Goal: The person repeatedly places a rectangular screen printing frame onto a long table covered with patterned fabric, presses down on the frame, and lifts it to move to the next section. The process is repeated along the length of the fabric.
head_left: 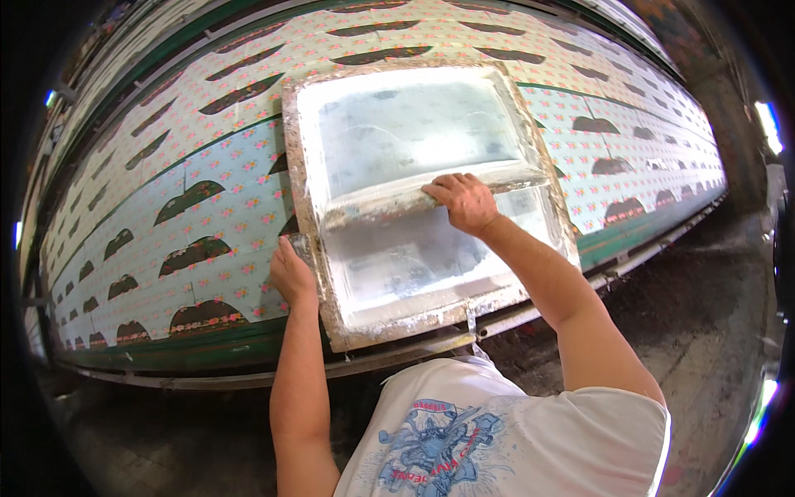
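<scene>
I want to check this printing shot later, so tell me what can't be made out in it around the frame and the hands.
Head view only:
- Fabric under the screen frame: hidden by the pale mesh.
- Right hand palm and its grip on the squeegee bar: covered by the hand's back.
- Left hand fingertips at the frame's left edge: hidden behind the frame.
- Table ends: bent and darkened at the fisheye rim.
- Floor: too dim for detail.

white short-sleeved t-shirt (530, 431) — blue and red print on front; bare forearms
</scene>
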Tool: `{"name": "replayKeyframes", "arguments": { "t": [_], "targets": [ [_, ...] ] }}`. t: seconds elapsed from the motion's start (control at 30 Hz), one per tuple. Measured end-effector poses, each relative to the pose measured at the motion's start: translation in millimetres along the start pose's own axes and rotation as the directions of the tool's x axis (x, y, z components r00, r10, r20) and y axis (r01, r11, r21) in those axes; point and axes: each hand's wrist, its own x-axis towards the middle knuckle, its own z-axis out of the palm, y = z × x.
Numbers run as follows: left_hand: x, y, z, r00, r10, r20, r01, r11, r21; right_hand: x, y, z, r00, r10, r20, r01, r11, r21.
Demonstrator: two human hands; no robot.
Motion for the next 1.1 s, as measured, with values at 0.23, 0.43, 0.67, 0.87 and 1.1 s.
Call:
{"name": "replayKeyframes", "arguments": {
  "t": [0.23,0.43,0.67,0.87,1.1],
  "targets": [
    [-3,1,3,0.994,-0.014,-0.105,0.013,1.0,-0.004,118,65,36,0.999,0.018,-0.047,-0.019,1.0,-0.02],
    [-3,-2,6,0.976,0.068,-0.206,-0.055,0.996,0.068,200,115,49,0.996,0.084,0.01,-0.084,0.996,-0.038],
    [-5,3,9,0.955,0.097,-0.281,-0.059,0.988,0.141,257,129,45,0.98,0.129,0.15,-0.126,0.992,-0.024],
    [-1,-1,11,0.963,0.072,-0.26,-0.04,0.991,0.126,263,152,57,0.994,0.103,0.032,-0.102,0.994,-0.031],
    [-4,5,12,0.967,-0.004,-0.255,0.033,0.993,0.11,266,169,60,0.998,0.027,0.063,-0.026,1.0,-0.004]
  ]
}}
